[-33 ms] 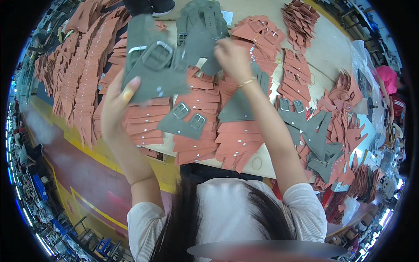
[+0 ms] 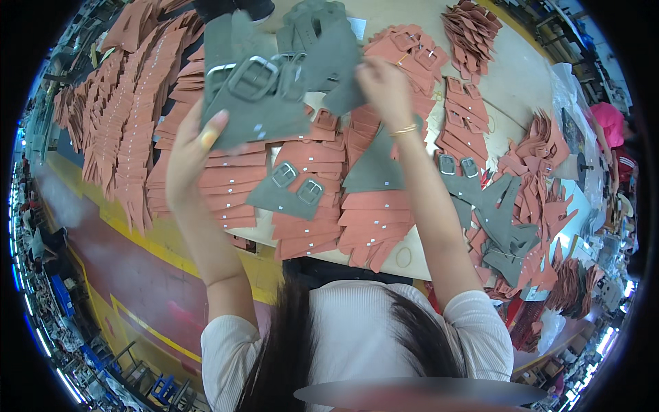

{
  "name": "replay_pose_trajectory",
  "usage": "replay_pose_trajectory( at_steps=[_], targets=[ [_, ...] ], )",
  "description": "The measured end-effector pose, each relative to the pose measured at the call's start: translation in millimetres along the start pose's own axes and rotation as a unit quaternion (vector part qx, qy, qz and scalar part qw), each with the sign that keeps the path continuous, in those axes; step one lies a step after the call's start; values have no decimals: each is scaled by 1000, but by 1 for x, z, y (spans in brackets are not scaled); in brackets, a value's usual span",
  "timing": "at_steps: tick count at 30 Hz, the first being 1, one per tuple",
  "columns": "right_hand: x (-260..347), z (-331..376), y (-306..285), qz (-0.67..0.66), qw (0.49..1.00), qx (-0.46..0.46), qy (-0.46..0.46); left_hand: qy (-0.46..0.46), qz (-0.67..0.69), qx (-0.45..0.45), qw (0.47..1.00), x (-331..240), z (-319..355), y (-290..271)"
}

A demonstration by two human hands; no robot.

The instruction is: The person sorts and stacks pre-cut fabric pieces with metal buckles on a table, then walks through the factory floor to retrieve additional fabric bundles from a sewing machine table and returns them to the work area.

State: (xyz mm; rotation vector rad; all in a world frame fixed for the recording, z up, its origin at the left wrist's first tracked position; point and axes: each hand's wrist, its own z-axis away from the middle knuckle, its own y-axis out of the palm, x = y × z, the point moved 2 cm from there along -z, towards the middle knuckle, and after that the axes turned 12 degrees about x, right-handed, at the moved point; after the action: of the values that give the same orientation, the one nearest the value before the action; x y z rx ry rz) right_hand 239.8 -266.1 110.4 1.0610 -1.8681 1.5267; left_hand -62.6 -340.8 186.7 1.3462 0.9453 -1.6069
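Note:
My left hand [image 2: 189,154] is closed on a dark green buckled strap piece [image 2: 274,123], raised over the table; its buckles face up and its outline is slightly blurred. At the right, my right hand [image 2: 386,89] pinches the edge of another green strap piece [image 2: 343,101], which hangs beside a heap of green straps [image 2: 309,20]. Whether this piece is separate from the heap I cannot tell. Below my hands lies a green piece with two square buckles [image 2: 292,196], on top of rust-coloured pieces [image 2: 309,226]. A plain green piece [image 2: 374,168] rests near my right forearm.
Long overlapping rows of rust-coloured pieces [image 2: 123,137] cover the table's left side. More rust stacks [image 2: 470,31] stand at the far right. Loose green pieces [image 2: 508,220] lie on a rust heap at right. Another person in pink [image 2: 607,123] is beyond the right edge.
My right hand has shifted to the right, drawing the green strap edge along. The piece in my left hand has moved slightly up and right.

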Motion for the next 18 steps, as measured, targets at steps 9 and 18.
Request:
replay_pose_trajectory(
  at_steps=[9, 18],
  targets=[
    [-16, 84, -162, -213, 962, -146, 90, -15, -75, -58, 995, 123, -150, 23],
    [-6, 145, -163, -139, 982, -106, 78, 11, -355, -155, 922, 142, -163, 10]
  ],
)
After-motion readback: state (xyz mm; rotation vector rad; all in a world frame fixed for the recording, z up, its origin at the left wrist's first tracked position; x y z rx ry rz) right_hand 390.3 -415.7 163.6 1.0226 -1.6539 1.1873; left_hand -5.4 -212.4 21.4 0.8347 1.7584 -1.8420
